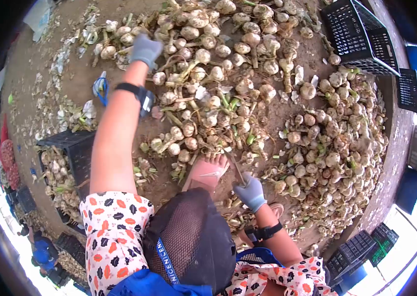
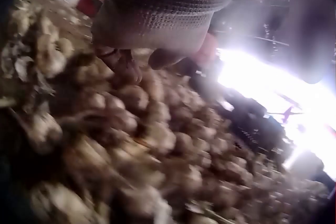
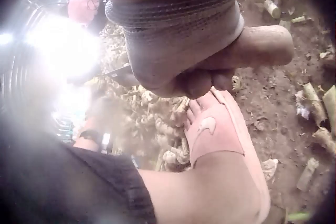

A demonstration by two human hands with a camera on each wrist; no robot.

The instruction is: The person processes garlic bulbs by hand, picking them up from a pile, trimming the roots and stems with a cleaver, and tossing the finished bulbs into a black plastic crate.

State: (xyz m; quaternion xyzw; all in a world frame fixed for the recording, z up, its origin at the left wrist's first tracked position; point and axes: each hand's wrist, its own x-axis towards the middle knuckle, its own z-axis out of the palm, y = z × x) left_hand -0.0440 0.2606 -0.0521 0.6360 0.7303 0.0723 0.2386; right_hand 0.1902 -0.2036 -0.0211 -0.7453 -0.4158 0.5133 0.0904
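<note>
From here I can read "NICE" repeated on the blue strap (image 1: 168, 261); a swoosh marks the pink sandal (image 1: 207, 173). The gloved right hand (image 1: 251, 192) has its fingers curled round a knife's wooden handle (image 3: 268, 45), its blade (image 1: 235, 166) reaching close by the toes; the gloved left hand (image 1: 145, 50) is at the left edge of the spread garlic bulbs (image 1: 203, 56), though I can't tell how its fingers lie; dirt (image 1: 280, 106) shows between those bulbs and the heap (image 1: 334, 158) at the right, beside a low ledge (image 1: 391, 106).
</note>
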